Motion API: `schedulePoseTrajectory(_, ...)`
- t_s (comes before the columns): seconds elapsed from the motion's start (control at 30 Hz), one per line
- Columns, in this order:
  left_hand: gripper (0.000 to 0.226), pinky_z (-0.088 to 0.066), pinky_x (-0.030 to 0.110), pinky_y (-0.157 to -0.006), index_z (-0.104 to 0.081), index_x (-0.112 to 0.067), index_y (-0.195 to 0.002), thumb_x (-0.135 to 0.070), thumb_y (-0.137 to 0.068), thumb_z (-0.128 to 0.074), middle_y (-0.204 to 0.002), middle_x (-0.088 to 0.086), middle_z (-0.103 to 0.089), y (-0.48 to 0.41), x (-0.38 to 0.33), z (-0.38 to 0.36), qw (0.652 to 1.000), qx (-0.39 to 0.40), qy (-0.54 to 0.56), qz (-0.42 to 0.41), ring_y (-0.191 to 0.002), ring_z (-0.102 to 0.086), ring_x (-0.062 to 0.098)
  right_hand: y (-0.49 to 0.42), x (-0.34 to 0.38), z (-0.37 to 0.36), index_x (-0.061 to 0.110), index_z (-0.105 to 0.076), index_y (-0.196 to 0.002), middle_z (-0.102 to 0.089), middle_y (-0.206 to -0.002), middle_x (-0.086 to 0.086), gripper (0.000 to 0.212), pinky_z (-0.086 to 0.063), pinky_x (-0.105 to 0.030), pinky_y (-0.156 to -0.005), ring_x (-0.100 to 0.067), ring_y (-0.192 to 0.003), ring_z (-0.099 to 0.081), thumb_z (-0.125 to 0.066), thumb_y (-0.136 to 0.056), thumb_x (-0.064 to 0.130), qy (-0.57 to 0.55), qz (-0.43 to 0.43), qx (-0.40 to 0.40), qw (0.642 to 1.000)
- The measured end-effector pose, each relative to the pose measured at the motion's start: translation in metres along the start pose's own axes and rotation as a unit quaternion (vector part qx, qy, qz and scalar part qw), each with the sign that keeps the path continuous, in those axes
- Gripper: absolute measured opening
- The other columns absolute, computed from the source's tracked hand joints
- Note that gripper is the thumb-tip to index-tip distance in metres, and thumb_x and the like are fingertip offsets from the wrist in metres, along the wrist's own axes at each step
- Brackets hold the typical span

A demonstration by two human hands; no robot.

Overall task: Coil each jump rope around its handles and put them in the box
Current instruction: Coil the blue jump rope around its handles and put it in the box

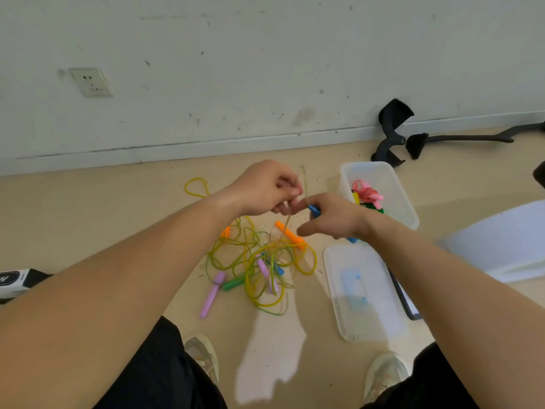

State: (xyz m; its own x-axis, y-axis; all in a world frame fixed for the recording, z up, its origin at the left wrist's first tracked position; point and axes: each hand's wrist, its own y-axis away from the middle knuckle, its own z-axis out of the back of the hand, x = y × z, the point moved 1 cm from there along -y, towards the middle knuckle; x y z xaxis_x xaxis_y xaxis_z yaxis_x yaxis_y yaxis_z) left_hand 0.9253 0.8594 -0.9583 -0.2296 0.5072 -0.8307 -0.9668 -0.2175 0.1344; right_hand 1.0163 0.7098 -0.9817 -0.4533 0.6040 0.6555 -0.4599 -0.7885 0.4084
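My right hand (pixel 330 218) grips a blue jump-rope handle (pixel 315 210) above the floor. My left hand (pixel 265 187) pinches the yellowish cord (pixel 305 184) that runs from it, just left of the handle. Below them lies a tangle of yellow-green cords (pixel 265 261) with orange (pixel 290 235), purple (pixel 211 295), green (pixel 233 284) and another purple (pixel 264 268) handle in it. The clear plastic box (pixel 368 172) stands to the right and holds a pink coiled rope (pixel 367 194) with other coloured handles.
The box's clear lid (pixel 365 293) lies on the floor in front of the box. A dark tablet edge (pixel 405 302) peeks out beside it, a white sheet (pixel 501 240) farther right. Black chair parts (pixel 392 128) rest against the wall. My shoes (pixel 203 355) are at the bottom.
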Motion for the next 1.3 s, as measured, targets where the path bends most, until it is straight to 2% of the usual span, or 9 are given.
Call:
schedulePoseTrajectory(0.1,0.010,-0.057,0.026,-0.058,-0.067,-0.007,-0.094,-0.007,-0.098,-0.058,-0.079,0.008,-0.072,-0.003,-0.007,0.005,0.997,-0.044,0.054,-0.015,-0.066,-0.072,0.025,-0.010,0.005,-0.013,0.022,-0.075,-0.100,-0.064,-0.070,0.003,0.013,-0.042,-0.018,-0.052,-0.002,-0.052,-0.052,-0.067,-0.092,0.028,0.009,0.042,0.001,0.999)
schedulePoseTrajectory(0.23,0.021,-0.057,0.030,-0.065,-0.065,-0.005,-0.101,-0.020,-0.103,-0.051,-0.086,0.007,-0.071,-0.005,0.002,0.007,0.993,-0.085,0.069,0.035,-0.076,-0.074,0.024,-0.015,0.005,-0.004,0.015,-0.076,-0.088,-0.074,-0.075,0.001,0.023,-0.042,-0.017,-0.053,-0.003,-0.050,-0.053,-0.059,-0.098,0.026,0.001,0.067,-0.062,0.996)
schedulePoseTrajectory(0.43,0.051,-0.047,0.038,-0.097,-0.063,-0.028,-0.122,-0.066,-0.092,-0.047,-0.124,-0.009,-0.065,0.001,0.031,0.002,0.974,0.154,0.031,0.164,-0.116,-0.058,0.014,-0.008,0.011,0.019,0.007,-0.069,-0.083,-0.062,-0.065,-0.001,0.030,-0.037,-0.022,-0.045,-0.010,-0.047,-0.047,-0.052,-0.101,0.023,-0.101,0.071,-0.106,0.987)
schedulePoseTrajectory(0.57,0.041,-0.047,0.024,-0.098,-0.064,-0.031,-0.125,-0.045,-0.087,-0.070,-0.123,-0.011,-0.066,0.000,0.039,-0.017,0.976,0.188,-0.073,0.076,-0.108,-0.062,0.001,-0.001,0.020,0.025,0.009,-0.066,-0.077,-0.054,-0.058,0.003,0.034,-0.036,-0.025,-0.047,-0.011,-0.048,-0.045,-0.052,-0.102,0.028,-0.123,0.081,-0.103,0.984)
schedulePoseTrajectory(0.67,0.013,-0.046,0.014,-0.082,-0.072,-0.021,-0.103,-0.019,-0.097,-0.061,-0.106,-0.003,-0.073,-0.002,0.039,-0.027,0.978,0.146,-0.143,0.040,-0.097,-0.066,0.010,0.005,0.025,0.028,0.012,-0.064,-0.073,-0.051,-0.056,0.004,0.037,-0.037,-0.026,-0.049,-0.012,-0.050,-0.045,-0.053,-0.102,0.032,-0.147,0.097,-0.121,0.977)
schedulePoseTrajectory(0.8,0.020,-0.049,0.014,-0.062,-0.066,-0.012,-0.091,-0.006,-0.100,-0.050,-0.088,0.010,-0.075,-0.002,0.025,-0.024,0.998,0.053,-0.025,0.034,-0.079,-0.071,0.021,0.014,0.021,0.040,0.016,-0.072,-0.093,-0.067,-0.073,0.002,0.024,-0.037,-0.024,-0.048,-0.014,-0.053,-0.045,-0.061,-0.097,0.036,-0.188,0.102,-0.164,0.963)
schedulePoseTrajectory(0.9,0.020,-0.055,0.023,-0.061,-0.066,-0.011,-0.092,-0.008,-0.102,-0.049,-0.083,0.010,-0.075,-0.004,0.010,-0.018,0.999,-0.004,0.035,0.024,-0.069,-0.071,0.020,0.016,0.011,0.037,0.024,-0.070,-0.108,-0.066,-0.075,0.006,0.020,-0.038,-0.026,-0.049,-0.013,-0.057,-0.046,-0.066,-0.090,0.019,-0.165,0.053,-0.088,0.981)
schedulePoseTrajectory(1.07,0.017,-0.055,0.026,-0.056,-0.064,0.002,-0.095,-0.009,-0.099,-0.053,-0.076,0.013,-0.074,-0.007,-0.006,-0.016,0.993,-0.081,0.084,0.008,-0.063,-0.072,0.025,0.012,0.006,-0.007,0.020,-0.068,-0.089,-0.057,-0.068,0.004,0.003,-0.039,-0.023,-0.044,-0.015,-0.055,-0.047,-0.068,-0.091,0.022,-0.048,0.011,-0.009,0.999)
schedulePoseTrajectory(1.3,0.029,-0.052,0.026,-0.059,-0.064,-0.008,-0.096,-0.022,-0.105,-0.041,-0.085,0.010,-0.075,-0.008,0.005,-0.010,0.991,-0.064,0.085,0.081,-0.069,-0.070,0.020,0.008,0.009,0.000,0.009,-0.068,-0.079,-0.061,-0.065,-0.002,0.033,-0.038,-0.023,-0.045,-0.013,-0.048,-0.048,-0.053,-0.101,0.028,-0.084,0.027,-0.070,0.994)
